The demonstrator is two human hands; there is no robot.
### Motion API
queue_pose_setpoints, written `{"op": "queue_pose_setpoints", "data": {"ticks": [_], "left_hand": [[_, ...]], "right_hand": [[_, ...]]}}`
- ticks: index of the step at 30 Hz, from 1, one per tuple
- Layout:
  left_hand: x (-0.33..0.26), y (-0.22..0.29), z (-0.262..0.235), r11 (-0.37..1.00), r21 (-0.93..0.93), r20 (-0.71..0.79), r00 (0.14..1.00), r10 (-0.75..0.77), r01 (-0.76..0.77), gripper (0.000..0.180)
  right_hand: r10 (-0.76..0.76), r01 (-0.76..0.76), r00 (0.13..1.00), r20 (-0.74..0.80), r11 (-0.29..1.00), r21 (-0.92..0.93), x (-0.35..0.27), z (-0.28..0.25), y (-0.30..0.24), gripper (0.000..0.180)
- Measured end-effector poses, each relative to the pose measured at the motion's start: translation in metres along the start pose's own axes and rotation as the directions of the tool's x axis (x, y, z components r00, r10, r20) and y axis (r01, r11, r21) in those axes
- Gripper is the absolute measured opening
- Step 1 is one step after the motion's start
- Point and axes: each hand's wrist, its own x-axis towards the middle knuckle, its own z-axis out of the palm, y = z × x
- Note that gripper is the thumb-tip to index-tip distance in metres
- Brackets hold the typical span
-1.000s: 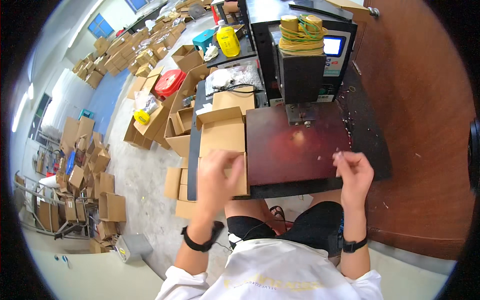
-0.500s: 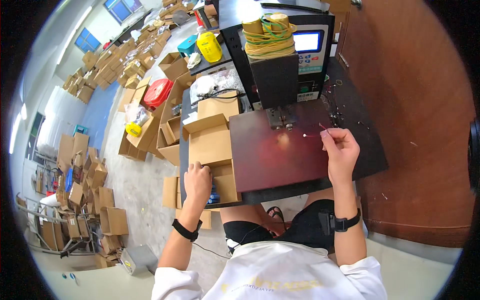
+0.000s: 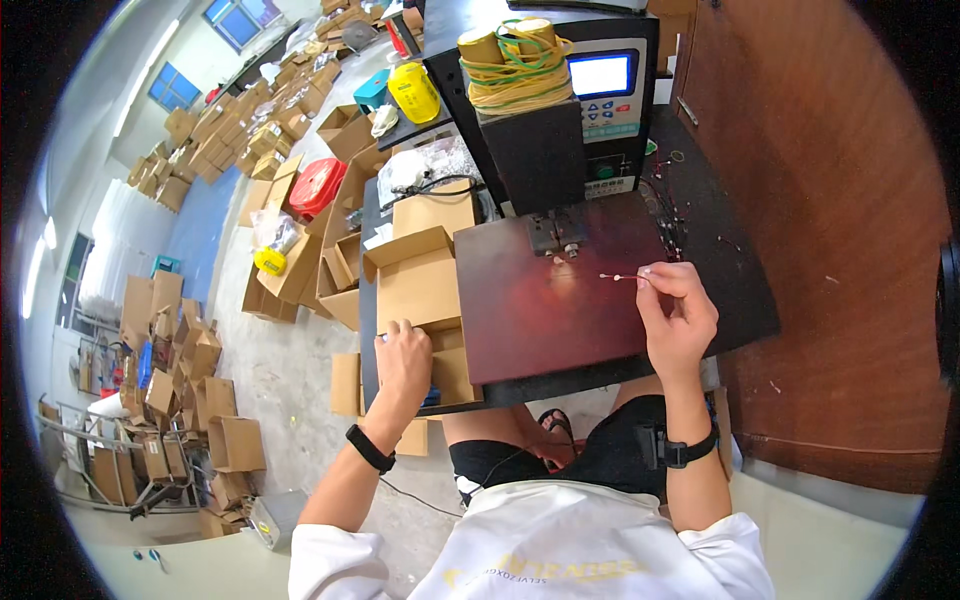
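Observation:
My right hand [image 3: 682, 312] is over the right part of a dark red board [image 3: 540, 325]. Thumb and forefinger pinch a short thin wire [image 3: 620, 277] with small pale ends, which points left toward two metal tips [image 3: 563, 250] under a black bench machine [image 3: 555, 160]. My left hand [image 3: 404, 358] reaches into an open cardboard box [image 3: 452, 362] left of the board. Its fingers are curled, and what they hold is hidden. A few blue cylinders [image 3: 433, 396] peek out beside that hand, mostly covered by it.
Rubber bands wrap two rolls [image 3: 518, 65] on top of the machine, beside its lit screen [image 3: 600, 75]. Loose wires [image 3: 668, 215] lie right of the board. A brown wooden panel [image 3: 820, 250] stands at the right; cardboard boxes [image 3: 345, 265] crowd the left.
The wire in my right hand has swung to point more squarely at the metal tips. My left hand has shifted slightly right over the box, covering more of the blue cylinders.

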Motion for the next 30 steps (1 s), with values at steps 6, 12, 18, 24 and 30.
{"op": "queue_pose_setpoints", "data": {"ticks": [6, 12, 18, 24, 30], "left_hand": [[0.003, 0.003, -0.004, 0.997, 0.081, 0.050, 0.999, 0.008, -0.012, 0.016], [-0.011, -0.032, -0.041, 0.854, -0.521, -0.058, 0.997, -0.052, 0.014, 0.021], [-0.014, -0.026, -0.096, 0.510, -0.823, -0.221, 0.968, 0.119, -0.251, 0.022], [0.007, 0.003, -0.113, 0.340, -0.919, -0.187, 0.979, 0.074, -0.202, 0.022], [0.032, 0.047, -0.114, 0.163, -0.942, -0.280, 0.955, 0.095, -0.292, 0.022]], "right_hand": [[-0.082, 0.083, 0.997, 0.011, 0.993, -0.084, -0.001, -0.003, -0.006, 0.020], [-0.190, 0.187, 0.982, 0.003, 0.963, -0.192, -0.004, -0.005, -0.011, 0.020], [-0.046, 0.039, 0.997, -0.054, 0.990, -0.138, -0.015, -0.006, -0.006, 0.016], [0.178, -0.172, 0.979, -0.098, 0.983, 0.064, -0.013, -0.007, 0.001, 0.013], [0.273, -0.253, 0.951, -0.146, 0.957, 0.139, -0.009, 0.000, 0.002, 0.010]]}}
